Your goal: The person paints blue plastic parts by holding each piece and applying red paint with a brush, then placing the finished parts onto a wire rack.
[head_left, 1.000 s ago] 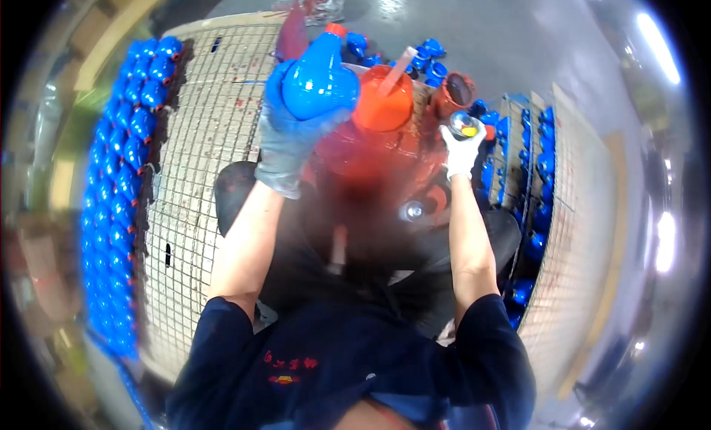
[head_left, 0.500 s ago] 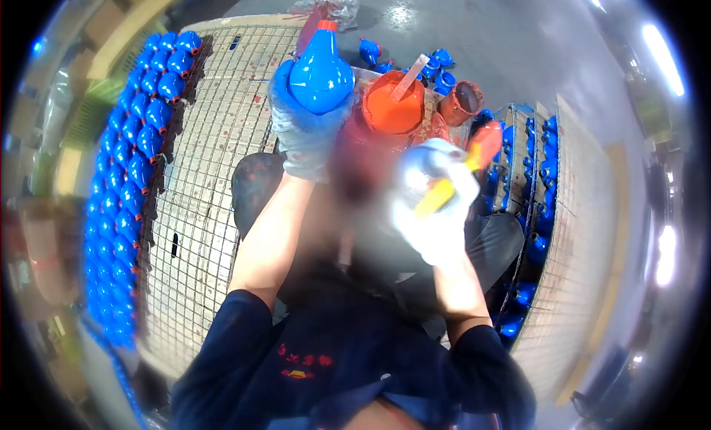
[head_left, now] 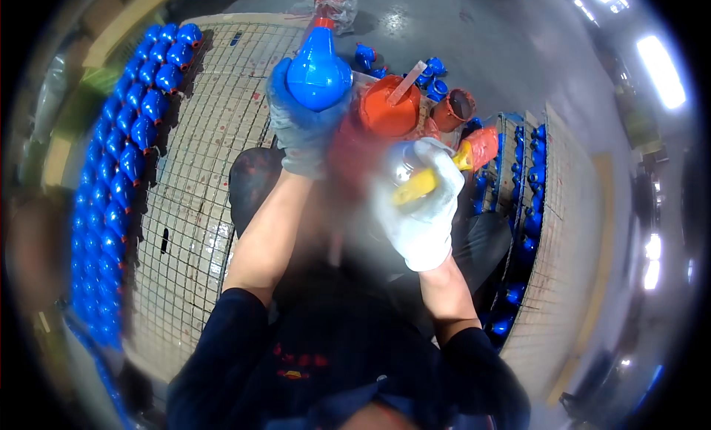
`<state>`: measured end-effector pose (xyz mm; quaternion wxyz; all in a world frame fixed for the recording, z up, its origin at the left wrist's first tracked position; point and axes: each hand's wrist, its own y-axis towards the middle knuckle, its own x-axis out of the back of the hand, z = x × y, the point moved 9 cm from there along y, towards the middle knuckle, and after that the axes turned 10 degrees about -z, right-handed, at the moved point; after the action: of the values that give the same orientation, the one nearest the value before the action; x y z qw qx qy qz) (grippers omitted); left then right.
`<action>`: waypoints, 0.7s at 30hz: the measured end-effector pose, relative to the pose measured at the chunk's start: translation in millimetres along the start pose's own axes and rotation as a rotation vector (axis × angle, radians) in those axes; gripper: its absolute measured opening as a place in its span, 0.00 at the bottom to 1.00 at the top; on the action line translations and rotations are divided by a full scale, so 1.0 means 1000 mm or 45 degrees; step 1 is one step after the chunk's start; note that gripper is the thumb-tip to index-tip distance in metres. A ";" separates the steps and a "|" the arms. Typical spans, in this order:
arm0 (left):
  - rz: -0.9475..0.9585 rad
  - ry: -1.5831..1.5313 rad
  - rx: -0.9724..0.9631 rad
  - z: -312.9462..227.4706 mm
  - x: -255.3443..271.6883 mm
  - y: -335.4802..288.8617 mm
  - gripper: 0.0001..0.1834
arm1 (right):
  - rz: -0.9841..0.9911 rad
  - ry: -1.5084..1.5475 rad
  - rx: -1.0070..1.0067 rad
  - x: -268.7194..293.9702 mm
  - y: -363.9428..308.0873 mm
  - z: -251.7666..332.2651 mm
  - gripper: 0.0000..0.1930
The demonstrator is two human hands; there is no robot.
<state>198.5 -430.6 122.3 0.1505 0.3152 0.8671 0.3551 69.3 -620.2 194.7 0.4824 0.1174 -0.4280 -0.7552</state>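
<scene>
My left hand (head_left: 300,126), in a paint-stained glove, is closed around a glossy blue bulb-shaped piece (head_left: 319,78). The narrow neck of the piece points away from me and ends in a red-orange tip. In a white glove, my right hand (head_left: 426,204) grips a paintbrush (head_left: 416,186) by its yellow handle. Its wide, red-coated head points away to the right. Between the hands and just beyond them stands a pot of orange-red paint (head_left: 389,113), with a pale flat stick (head_left: 408,82) leaning in it. A blur in front hides the area below the pot.
Rows of blue pieces (head_left: 118,145) line the left edge of a wire-mesh rack (head_left: 200,134). On the right, another rack (head_left: 566,230) stands beside more blue pieces. A red-stained cup (head_left: 453,110) and several loose blue parts (head_left: 437,67) lie beyond the pot.
My right hand has shifted slightly left with the paintbrush, and the brush's red head now shows more sharply. The left hand still holds the blue piece in nearly the same place.
</scene>
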 end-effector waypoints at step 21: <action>0.029 0.054 -0.119 -0.013 0.000 0.001 0.57 | 0.068 0.056 0.044 -0.009 0.011 -0.001 0.37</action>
<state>191.9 -437.0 132.2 0.1426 0.3100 0.8490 0.4036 81.8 -615.1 200.4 0.5095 0.1309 -0.4331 -0.7319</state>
